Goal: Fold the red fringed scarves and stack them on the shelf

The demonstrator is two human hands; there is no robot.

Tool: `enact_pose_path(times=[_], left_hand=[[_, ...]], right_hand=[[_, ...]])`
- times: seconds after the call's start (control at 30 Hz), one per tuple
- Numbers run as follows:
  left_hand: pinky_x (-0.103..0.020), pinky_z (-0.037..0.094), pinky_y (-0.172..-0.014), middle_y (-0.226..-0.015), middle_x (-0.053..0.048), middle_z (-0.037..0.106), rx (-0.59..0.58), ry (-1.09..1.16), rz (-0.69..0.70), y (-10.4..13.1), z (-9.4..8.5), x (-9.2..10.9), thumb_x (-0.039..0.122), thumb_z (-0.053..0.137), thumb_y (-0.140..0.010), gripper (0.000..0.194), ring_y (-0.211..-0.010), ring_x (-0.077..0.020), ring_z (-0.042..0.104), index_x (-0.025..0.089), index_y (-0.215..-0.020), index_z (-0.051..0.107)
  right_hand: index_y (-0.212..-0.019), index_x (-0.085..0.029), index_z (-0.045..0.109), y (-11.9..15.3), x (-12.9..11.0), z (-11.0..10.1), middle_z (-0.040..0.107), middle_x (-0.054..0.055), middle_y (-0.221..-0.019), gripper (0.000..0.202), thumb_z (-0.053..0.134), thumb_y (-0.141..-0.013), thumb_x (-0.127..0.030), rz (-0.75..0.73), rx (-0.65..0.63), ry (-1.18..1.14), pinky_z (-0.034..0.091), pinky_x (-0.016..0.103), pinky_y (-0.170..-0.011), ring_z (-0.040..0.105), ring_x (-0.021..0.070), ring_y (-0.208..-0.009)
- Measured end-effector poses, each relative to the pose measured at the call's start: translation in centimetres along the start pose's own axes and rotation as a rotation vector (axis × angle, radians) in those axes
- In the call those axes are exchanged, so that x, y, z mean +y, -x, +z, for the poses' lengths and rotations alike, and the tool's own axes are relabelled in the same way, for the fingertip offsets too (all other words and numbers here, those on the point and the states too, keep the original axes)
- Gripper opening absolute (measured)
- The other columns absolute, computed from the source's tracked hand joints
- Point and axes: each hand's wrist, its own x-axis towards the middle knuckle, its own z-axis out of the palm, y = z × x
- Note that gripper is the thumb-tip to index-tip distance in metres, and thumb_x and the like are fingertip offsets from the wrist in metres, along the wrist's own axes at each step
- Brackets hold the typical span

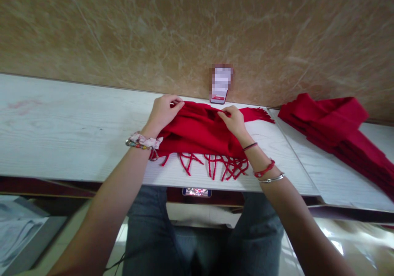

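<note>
In the head view, 1 red fringed scarf (200, 134) is laid on the white table (70, 124), on the near side of the propped phone (220, 85), whose screen writing is blurred. The scarf's far part is pinched by the left hand (164, 111), left of the phone, and by the right hand (234, 122), just below it.

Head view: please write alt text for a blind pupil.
A person's left hand and right hand pinch a fringed red scarf near its far edge on a white wood-grain table. A smartphone leans against the marbled wall; folded red cloth lies to the right.
</note>
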Motion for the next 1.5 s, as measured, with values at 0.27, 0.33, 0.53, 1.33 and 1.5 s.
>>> enact_pose_path(times=[0.27, 0.33, 0.53, 1.33, 1.5], left_hand=[[-0.028, 0.042, -0.078, -0.079, -0.002, 0.062, 0.364, 0.099, 0.022, 0.0, -2.3, -0.4, 0.034, 0.048, -0.083, 0.023, -0.08, -0.015, 0.056, 0.017, -0.078, 0.062], [-0.027, 0.041, -0.067, -0.063, 0.0, 0.056, 0.023, 0.096, 0.023, -0.1, -2.6, -1.0, 0.041, 0.05, -0.079, 0.028, -0.068, -0.0151, 0.053, 0.018, -0.067, 0.061], [-0.027, 0.034, -0.053, -0.044, 0.0, 0.045, -0.147, -0.027, -0.198, -0.1, -2.7, -2.1, 0.053, 0.036, -0.084, 0.049, -0.05, -0.0151, 0.046, 0.019, -0.056, 0.059], [-0.024, 0.042, -0.072, -0.08, 0.004, 0.065, 0.164, 0.302, -0.069, -0.6, -2.5, -2.2, 0.043, 0.059, -0.078, 0.03, -0.078, -0.0106, 0.055, 0.015, -0.087, 0.063], [-0.029, 0.041, -0.063, -0.055, 0.0, 0.058, -0.526, 0.203, -0.03, -0.3, -3.0, -2.7, 0.057, 0.052, -0.078, 0.046, -0.059, -0.0135, 0.051, 0.018, -0.054, 0.061]], right_hand=[[-0.075, -0.02, 0.058, -0.8, 1.1, -4.2, 0.056, 0.003, -0.081, 0.02, 0.045, -0.086, -0.031, -0.027, 0.387, -0.096, 0.041, 0.029, -0.071, 0.051, 0.0157, -0.078], [-0.066, -0.02, 0.058, -0.6, 1.5, -5.1, 0.055, 0.001, -0.071, 0.018, 0.054, -0.08, -0.03, -0.053, 0.081, 0.007, 0.039, 0.028, -0.065, 0.05, 0.0149, -0.07], [-0.047, -0.018, 0.055, 0.1, 2.0, -6.0, 0.044, -0.004, -0.047, 0.036, 0.06, -0.076, -0.038, -0.065, -0.703, 0.176, 0.028, 0.027, -0.051, 0.038, 0.0104, -0.049], [-0.064, -0.019, 0.054, -0.7, 0.8, -4.1, 0.053, 0.003, -0.075, 0.017, 0.048, -0.079, -0.021, -0.014, 0.41, 0.052, 0.041, 0.03, -0.071, 0.05, 0.0164, -0.076], [-0.051, -0.018, 0.057, 0.3, 0.5, -4.7, 0.05, -0.003, -0.052, 0.019, 0.061, -0.07, -0.019, -0.057, -0.52, 0.187, 0.033, 0.026, -0.057, 0.046, 0.0114, -0.055]])
